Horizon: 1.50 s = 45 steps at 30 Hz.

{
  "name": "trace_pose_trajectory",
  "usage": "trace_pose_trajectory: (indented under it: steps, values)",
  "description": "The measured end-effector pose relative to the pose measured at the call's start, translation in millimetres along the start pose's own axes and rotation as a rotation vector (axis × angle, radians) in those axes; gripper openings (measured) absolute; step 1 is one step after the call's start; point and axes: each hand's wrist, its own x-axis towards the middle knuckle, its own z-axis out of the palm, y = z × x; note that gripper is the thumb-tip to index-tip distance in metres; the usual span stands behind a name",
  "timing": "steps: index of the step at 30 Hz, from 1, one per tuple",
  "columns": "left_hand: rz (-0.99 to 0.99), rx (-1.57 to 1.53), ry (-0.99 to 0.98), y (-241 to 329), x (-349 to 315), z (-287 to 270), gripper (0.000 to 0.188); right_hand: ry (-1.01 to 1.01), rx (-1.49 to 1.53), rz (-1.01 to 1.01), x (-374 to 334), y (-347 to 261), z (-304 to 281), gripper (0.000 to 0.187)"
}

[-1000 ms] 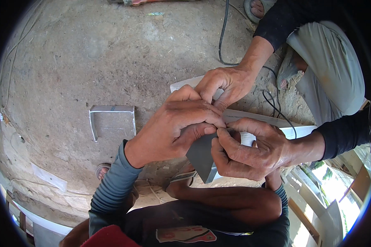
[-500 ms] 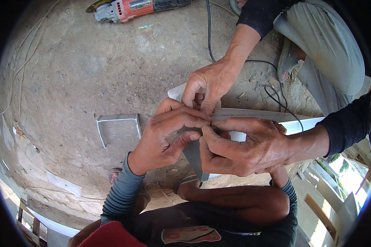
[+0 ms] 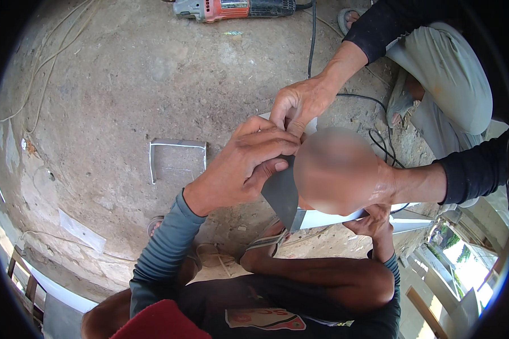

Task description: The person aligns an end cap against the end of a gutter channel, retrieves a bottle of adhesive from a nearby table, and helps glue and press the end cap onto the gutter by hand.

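My left hand [image 3: 240, 155] reaches in from the lower left, its fingers bent over the upper edge of a long grey channel [image 3: 281, 195] and its thumb against the near side. Below the channel, my right hand [image 3: 373, 223] is closed on its lower edge, partly hidden behind a co-worker's hand. That co-worker's hand [image 3: 345, 172] is a blurred patch over the channel, so its fingers cannot be made out. The co-worker's other hand [image 3: 304, 104] pinches at the far edge, touching my left fingertips. Whatever lies between these fingertips is hidden.
A short U-shaped offcut [image 3: 178, 144] lies on the concrete floor left of my hand. An angle grinder [image 3: 237, 8] rests at the top, its black cord [image 3: 313, 45] running toward the co-worker. A pale cable [image 3: 45, 62] trails at far left. My bent knee [image 3: 373, 285] is below the channel.
The view has shifted, so the floor things sit differently. More of the channel's grey end shows, and my right hand has come into clearer sight. My left hand remains at the upper edge.
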Motion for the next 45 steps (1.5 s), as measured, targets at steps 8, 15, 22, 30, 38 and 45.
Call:
trace_pose_trajectory:
  steps: [8, 15, 22, 30, 38, 45]
  values:
    - [0.029, 0.065, -0.318, 12, -16, -15, 0.127, 0.081, -0.064, 0.001, 3, -5, -2, 0.060]
    - [0.021, 0.197, -0.192, 15, -17, 14, 0.144, 0.110, -0.040, 0.026, 8, -5, 1, 0.080]
    - [0.021, 0.278, -0.196, 20, -5, 9, 0.133, 0.093, -0.067, 0.070, 14, -16, -8, 0.086]
    - [-0.009, 0.367, -0.171, 29, -8, 12, 0.136, 0.025, -0.040, 0.085, 6, -23, -18, 0.098]
    - [-0.042, 0.266, -0.136, 23, -16, 11, 0.131, -0.072, -0.071, 0.223, -4, -12, -21, 0.110]
    - [0.077, 0.194, -0.082, 10, -16, 17, 0.134, -0.047, -0.083, 0.190, -14, -4, -20, 0.103]
